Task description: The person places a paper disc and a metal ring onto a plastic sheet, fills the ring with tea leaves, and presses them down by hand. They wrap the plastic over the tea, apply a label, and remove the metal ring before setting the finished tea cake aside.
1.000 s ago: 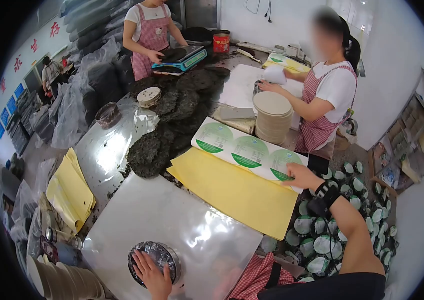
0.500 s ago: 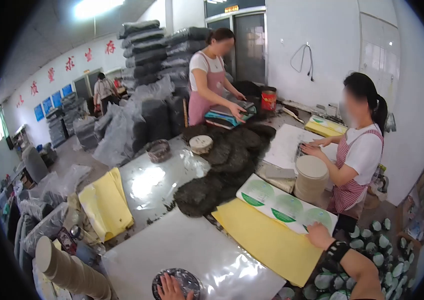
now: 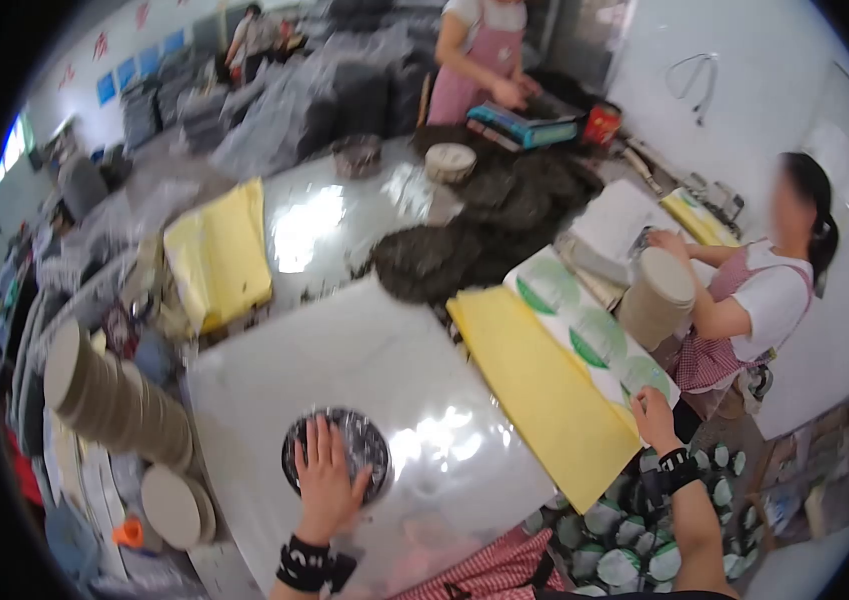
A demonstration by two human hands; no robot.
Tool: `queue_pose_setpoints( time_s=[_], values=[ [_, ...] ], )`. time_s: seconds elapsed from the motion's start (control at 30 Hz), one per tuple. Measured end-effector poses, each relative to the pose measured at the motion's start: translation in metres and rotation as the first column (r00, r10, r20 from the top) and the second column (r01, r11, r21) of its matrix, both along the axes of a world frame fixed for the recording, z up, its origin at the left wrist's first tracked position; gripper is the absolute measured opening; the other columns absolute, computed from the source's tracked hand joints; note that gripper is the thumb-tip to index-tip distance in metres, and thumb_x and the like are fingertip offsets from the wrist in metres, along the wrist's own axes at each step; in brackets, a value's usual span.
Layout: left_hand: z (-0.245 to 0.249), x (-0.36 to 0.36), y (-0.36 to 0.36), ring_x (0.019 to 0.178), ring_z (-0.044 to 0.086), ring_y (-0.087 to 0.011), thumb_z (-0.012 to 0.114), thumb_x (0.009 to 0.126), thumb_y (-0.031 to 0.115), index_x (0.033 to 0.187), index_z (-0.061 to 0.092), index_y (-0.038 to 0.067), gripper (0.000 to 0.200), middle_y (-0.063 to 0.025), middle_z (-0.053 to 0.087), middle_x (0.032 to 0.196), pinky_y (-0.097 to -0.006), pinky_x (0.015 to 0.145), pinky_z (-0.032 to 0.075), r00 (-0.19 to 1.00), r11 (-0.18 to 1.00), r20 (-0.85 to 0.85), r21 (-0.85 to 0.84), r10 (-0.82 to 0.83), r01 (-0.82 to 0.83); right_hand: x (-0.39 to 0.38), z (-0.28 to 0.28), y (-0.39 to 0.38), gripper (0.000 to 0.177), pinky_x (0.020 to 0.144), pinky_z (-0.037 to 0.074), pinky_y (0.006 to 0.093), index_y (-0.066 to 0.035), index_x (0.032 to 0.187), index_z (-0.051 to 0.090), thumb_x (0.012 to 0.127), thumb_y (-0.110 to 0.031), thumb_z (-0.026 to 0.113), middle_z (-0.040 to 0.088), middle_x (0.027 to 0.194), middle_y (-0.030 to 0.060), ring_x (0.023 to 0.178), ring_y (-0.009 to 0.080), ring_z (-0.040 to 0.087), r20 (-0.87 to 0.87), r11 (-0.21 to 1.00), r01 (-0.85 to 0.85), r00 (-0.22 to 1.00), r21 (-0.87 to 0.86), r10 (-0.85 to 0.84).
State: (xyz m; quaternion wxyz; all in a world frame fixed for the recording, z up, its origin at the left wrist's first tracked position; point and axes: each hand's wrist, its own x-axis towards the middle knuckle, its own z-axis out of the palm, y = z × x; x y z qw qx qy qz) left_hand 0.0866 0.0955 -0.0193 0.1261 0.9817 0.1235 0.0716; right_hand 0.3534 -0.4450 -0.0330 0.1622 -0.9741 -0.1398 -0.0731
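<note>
We've left hand (image 3: 327,484) splayed on black disc (image 3: 371,440) | right hand (image 3: 657,420) curled, pinch unclear, at near end of green-printed sheet (image 3: 595,336) | sheet stretches away

Passable: between black disc (image 3: 367,442) and right-hand yellow sheets (image 3: 545,395) | Blocked: dark heap (image 3: 435,262) ahead; disc stack (image 3: 110,395) left

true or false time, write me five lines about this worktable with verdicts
1. The left hand lies open on a round black disc. True.
2. The right hand rests on that disc too. False: it is at the near end of the green-and-white printed sheets.
3. Both wrists wear black bands. True.
4. The red tin stands beside the left hand. False: it is at the far end, by the blue scale.
</note>
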Motion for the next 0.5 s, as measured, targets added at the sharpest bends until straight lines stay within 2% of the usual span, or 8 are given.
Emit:
queue_pose_setpoints(
  time_s=[0.1, 0.17, 0.2, 0.23, 0.27, 0.37, 0.43, 0.5],
  values=[
    [0.009, 0.003, -0.001, 0.152, 0.020, -0.0438, 0.064, 0.092, 0.042, 0.149, 0.036, -0.010, 0.083, -0.0293, 0.024, 0.162, -0.0570, 0.122, 0.014, 1.000, 0.999, -0.022, -0.036, 0.019, -0.019, 0.000, -0.043, 0.000, 0.016, 0.087, 0.050, 0.0412, 0.000, 0.104, 0.061, 0.094, -0.012, 0.066, 0.066, 0.101, 0.0180, 0.098, 0.0342, 0.064, 0.353, 0.991, -0.003, 0.934, 0.137, -0.046],
    [0.009, 0.001, 0.001, 0.152, 0.021, -0.0429, 0.064, 0.092, 0.043, 0.149, 0.036, -0.010, 0.083, -0.0289, 0.024, 0.162, -0.0564, 0.122, 0.016, 1.000, 0.999, -0.009, -0.025, 0.021, -0.021, 0.044, -0.085, -0.080, 0.009, 0.084, 0.050, 0.0321, -0.001, 0.101, 0.064, 0.093, -0.006, 0.064, 0.068, 0.099, 0.0048, 0.093, 0.0152, 0.060, 0.019, 0.867, 0.196, 0.973, 0.457, -0.230],
    [0.011, 0.002, 0.001, 0.152, 0.023, -0.0401, 0.064, 0.092, 0.044, 0.145, 0.044, -0.007, 0.077, -0.0263, 0.028, 0.161, -0.0564, 0.122, 0.016, 0.999, 0.999, 0.017, -0.040, 0.036, -0.036, 0.056, -0.085, -0.117, 0.011, 0.081, 0.049, 0.0303, 0.001, 0.102, 0.067, 0.093, -0.006, 0.064, 0.067, 0.096, 0.0028, 0.091, 0.0125, 0.057, 0.093, 0.793, 0.167, 0.958, 0.586, -0.270],
    [0.011, 0.001, 0.002, 0.152, 0.023, -0.0398, 0.065, 0.092, 0.045, 0.141, 0.047, -0.008, 0.074, -0.0264, 0.028, 0.162, -0.0567, 0.122, 0.017, 0.998, 0.996, 0.038, -0.082, 0.044, -0.041, 0.060, -0.069, -0.147, 0.018, 0.083, 0.050, 0.0309, -0.001, 0.109, 0.068, 0.093, -0.007, 0.065, 0.068, 0.101, 0.0045, 0.090, 0.0140, 0.060, -0.025, 0.665, 0.389, 0.873, 0.638, -0.487],
    [0.008, -0.005, 0.001, 0.152, 0.022, -0.0399, 0.065, 0.092, 0.045, 0.138, 0.050, -0.006, 0.070, -0.0262, 0.029, 0.161, -0.0570, 0.121, 0.018, 0.997, 0.993, 0.044, -0.103, 0.063, -0.058, 0.078, -0.101, -0.238, 0.034, 0.088, 0.051, 0.0375, -0.001, 0.126, 0.063, 0.093, -0.008, 0.064, 0.068, 0.112, 0.0077, 0.096, 0.0212, 0.065, -0.151, 0.284, 0.299, 0.882, 0.911, -0.446],
    [0.010, -0.002, 0.001, 0.152, 0.022, -0.0399, 0.067, 0.092, 0.043, 0.131, 0.057, -0.001, 0.060, -0.0257, 0.031, 0.160, -0.0576, 0.121, 0.020, 0.984, 0.980, 0.134, -0.178, 0.118, -0.093, 0.059, -0.077, -0.287, 0.043, 0.098, 0.046, 0.0404, -0.001, 0.136, 0.053, 0.096, -0.013, 0.061, 0.061, 0.127, 0.0104, 0.110, 0.0237, 0.059, 0.030, 0.483, 0.610, 0.601, 0.628, -0.799],
    [0.008, -0.004, 0.002, 0.152, 0.022, -0.0400, 0.067, 0.092, 0.042, 0.128, 0.059, 0.000, 0.056, -0.0254, 0.032, 0.159, -0.0575, 0.120, 0.021, 0.975, 0.978, 0.160, -0.167, 0.155, -0.128, 0.062, -0.085, -0.247, 0.049, 0.105, 0.042, 0.0424, 0.000, 0.143, 0.046, 0.098, -0.017, 0.059, 0.055, 0.136, 0.0122, 0.119, 0.0253, 0.056, 0.260, 0.705, 0.514, 0.686, 0.488, -0.679],
    [0.005, -0.003, 0.001, 0.152, 0.023, -0.0403, 0.068, 0.092, 0.042, 0.126, 0.060, 0.002, 0.053, -0.0250, 0.033, 0.158, -0.0573, 0.120, 0.021, 0.982, 0.987, 0.132, -0.104, 0.135, -0.121, 0.056, -0.081, -0.124, 0.056, 0.112, 0.039, 0.0443, 0.000, 0.150, 0.040, 0.101, -0.020, 0.057, 0.050, 0.146, 0.0140, 0.128, 0.0270, 0.052, 0.333, 0.884, 0.130, 0.894, 0.450, -0.300]
  ],
)
